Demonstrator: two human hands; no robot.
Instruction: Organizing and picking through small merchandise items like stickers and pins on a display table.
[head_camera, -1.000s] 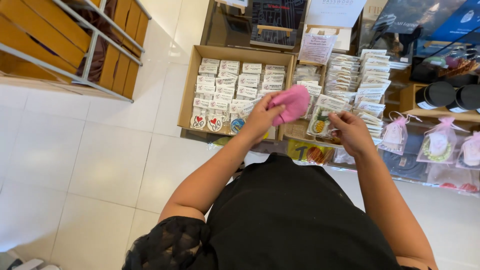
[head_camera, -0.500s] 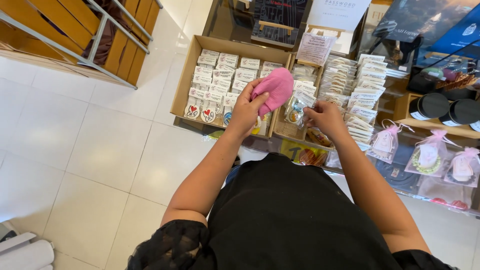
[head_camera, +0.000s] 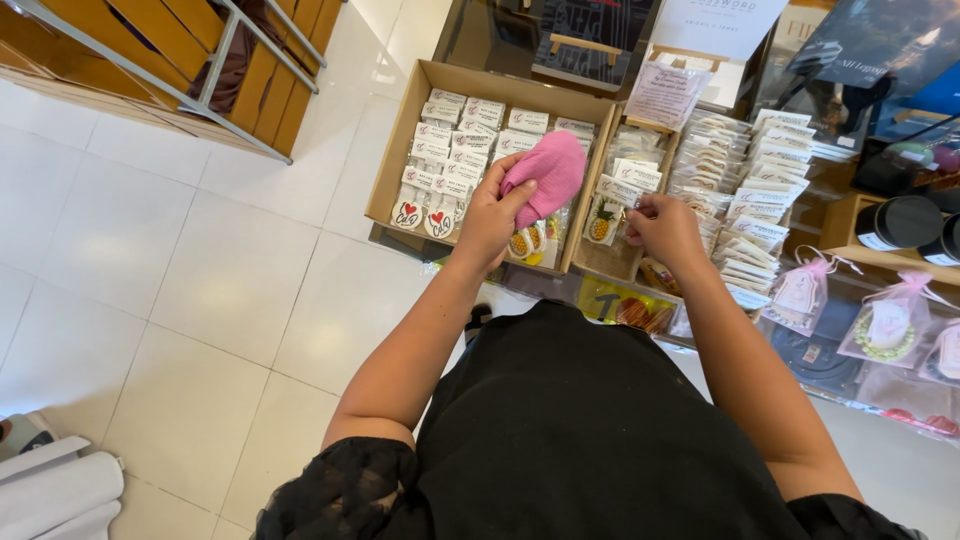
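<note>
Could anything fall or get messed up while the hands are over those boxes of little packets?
Maybe. The left hand grips a pink cloth right above the cardboard box of small carded packets; if it drags, it might knock some out of their rows. The right hand is picking among upright packets next to tall stacks, which could tip if nudged.

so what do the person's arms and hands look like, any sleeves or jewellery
Both arms are bare from the upper arm down. The left hand and right hand wear no gloves, and no rings, watch or bracelets show. Short sleeves of sheer black lace cover the shoulders, over a plain black top.
</note>
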